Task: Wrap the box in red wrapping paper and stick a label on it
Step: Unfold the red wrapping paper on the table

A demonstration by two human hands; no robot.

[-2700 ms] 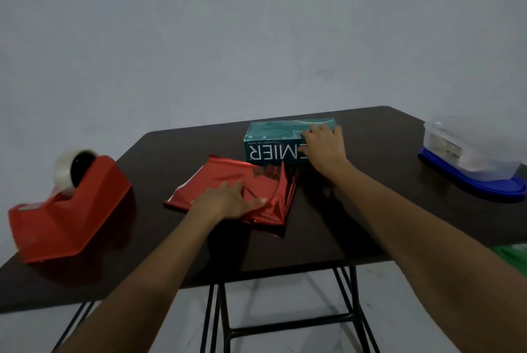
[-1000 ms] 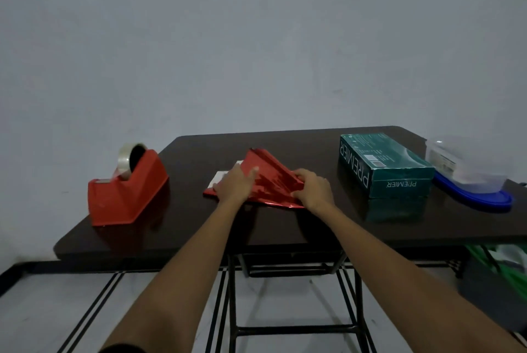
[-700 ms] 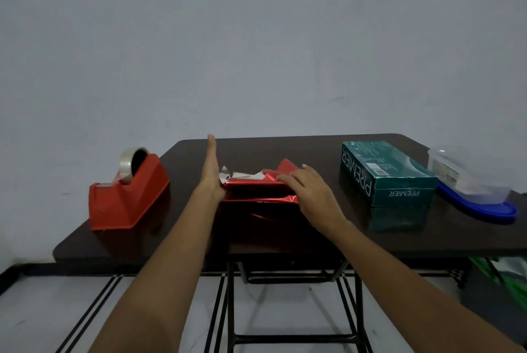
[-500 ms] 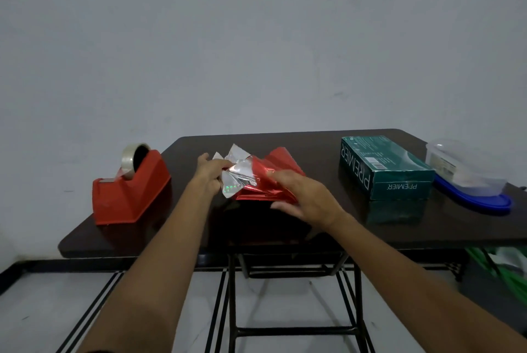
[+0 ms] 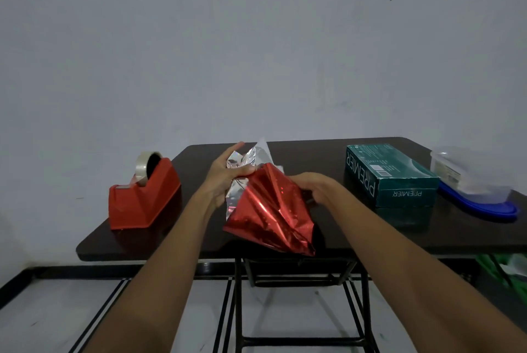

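The left hand point(image 5: 224, 178) pinches the wrapping paper point(image 5: 271, 210) at its silver underside, thumb curled over a crumpled fold and fingers point(image 5: 239, 146) partly extended behind it. The right hand point(image 5: 315, 184) grips the paper's right edge, its fingers curled behind the red sheet and mostly hidden.

The paper hangs between the two hands at the centre of the frame, lifted off the surface point(image 5: 176, 241). It is bunched and creased, with its shiny red face toward the camera. Its long axis slants from a silver tip at upper left to a red corner at lower right, which dips past the near edge of the surface.

The teal box point(image 5: 390, 175) lies flat at right of centre, untouched and just right of the right hand. Its long axis runs from far to near, and "PREMIER" is printed on its long side and near end.

At the right edge of the frame a clear plastic container point(image 5: 462, 172) sits on a blue lid point(image 5: 484, 205). Something pale shows through its wall, too blurred to name.

A red tape dispenser point(image 5: 142, 198) with a roll of tape stands at the left of the surface.
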